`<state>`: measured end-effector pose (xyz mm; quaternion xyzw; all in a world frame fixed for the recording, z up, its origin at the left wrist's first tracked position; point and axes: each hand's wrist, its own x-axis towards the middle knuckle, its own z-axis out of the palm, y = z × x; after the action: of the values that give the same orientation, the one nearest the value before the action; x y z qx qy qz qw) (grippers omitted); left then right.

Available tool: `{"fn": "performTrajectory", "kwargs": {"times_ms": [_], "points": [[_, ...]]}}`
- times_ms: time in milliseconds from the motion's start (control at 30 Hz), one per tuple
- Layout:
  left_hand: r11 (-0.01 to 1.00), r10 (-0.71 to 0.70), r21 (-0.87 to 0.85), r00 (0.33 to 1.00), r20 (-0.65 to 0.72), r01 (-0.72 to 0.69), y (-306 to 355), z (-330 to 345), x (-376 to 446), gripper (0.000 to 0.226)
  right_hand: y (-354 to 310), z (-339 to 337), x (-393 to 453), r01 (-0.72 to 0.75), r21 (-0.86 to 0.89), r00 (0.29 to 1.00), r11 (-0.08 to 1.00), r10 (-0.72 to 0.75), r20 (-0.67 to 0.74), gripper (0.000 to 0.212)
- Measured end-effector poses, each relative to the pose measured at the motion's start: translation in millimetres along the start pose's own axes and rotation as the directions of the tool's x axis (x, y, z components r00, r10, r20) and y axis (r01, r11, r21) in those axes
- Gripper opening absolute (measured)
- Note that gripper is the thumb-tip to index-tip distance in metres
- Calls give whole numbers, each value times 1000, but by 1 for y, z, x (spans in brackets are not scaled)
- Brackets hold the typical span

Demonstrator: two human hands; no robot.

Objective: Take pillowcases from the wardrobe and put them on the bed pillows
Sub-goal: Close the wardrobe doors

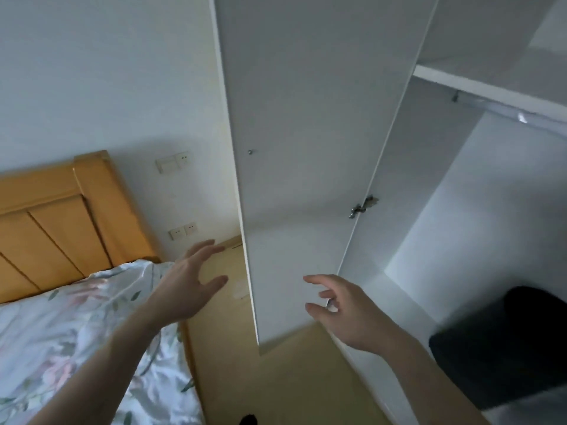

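Observation:
The white wardrobe stands at the right with its door (306, 148) swung wide open. Its inside (460, 225) shows a shelf and a hanging rail near the top. A dark object (515, 342) sits low in the wardrobe at the right; I cannot tell what it is. My left hand (187, 286) is raised over the gap between bed and door, fingers spread, holding nothing. My right hand (346, 314) hovers in front of the door's lower inner edge, fingers apart and empty. The bed (76, 326) lies at the left under a floral cover. No pillowcase or pillow shows.
A wooden headboard (61, 216) stands against the white wall at the left. Wall switches and sockets (171, 162) sit between headboard and door. A narrow strip of light wooden floor (276, 388) runs between the bed and the wardrobe.

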<state>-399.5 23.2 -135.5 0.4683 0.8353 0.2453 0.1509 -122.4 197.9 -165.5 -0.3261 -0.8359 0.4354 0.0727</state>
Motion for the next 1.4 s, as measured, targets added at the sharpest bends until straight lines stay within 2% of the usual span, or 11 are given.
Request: {"fn": "performTrajectory", "kwargs": {"times_ms": [133, 300, 367, 467, 533, 667, 867, 1000, 1067, 1267, 1400], "points": [[999, 53, -1, 998, -18, -53, 22, -5, 41, 74, 17, -30, -32, -75, 50, 989, 996, 80, -122, 46], [992, 42, -118, 995, -90, -53, 43, -6, 89, 95, 22, -50, -60, -157, 70, 960, 985, 168, -224, 43], [977, 67, -192, 989, -132, -92, 46, -4, 105, 86, 19, -52, -66, -181, 78, 943, 980, 196, -271, 43], [918, 25, -384, 982, -188, -96, 45, 8, 117, 59, 14, -53, -73, -203, 75, 920, 976, 216, -328, 44], [892, 40, -430, 971, -235, -140, 41, 15, 119, 41, 11, -50, -76, -213, 78, 908, 974, 227, -353, 45], [905, 92, -378, 957, -277, -196, 33, 18, 116, 20, 4, -39, -79, -232, 72, 892, 970, 242, -382, 44], [908, 272, -242, 922, -277, -341, 37, 13, 103, 19, -4, -27, -80, -236, 85, 867, 968, 250, -431, 46], [870, 369, -245, 895, -250, -427, 46, 10, 88, 70, -10, -24, -86, -251, 106, 844, 962, 271, -462, 47], [851, 432, -229, 878, -206, -472, 55, 4, 80, 84, -13, -24, -90, -258, 100, 835, 961, 274, -478, 47], [820, 509, -288, 860, -30, -495, 85, -13, 68, 93, -21, -27, -105, -272, 96, 807, 957, 281, -518, 46], [742, 579, -351, 810, -92, -571, 111, -23, 66, 88, -24, -30, -119, -293, 105, 779, 950, 301, -550, 49]]}}
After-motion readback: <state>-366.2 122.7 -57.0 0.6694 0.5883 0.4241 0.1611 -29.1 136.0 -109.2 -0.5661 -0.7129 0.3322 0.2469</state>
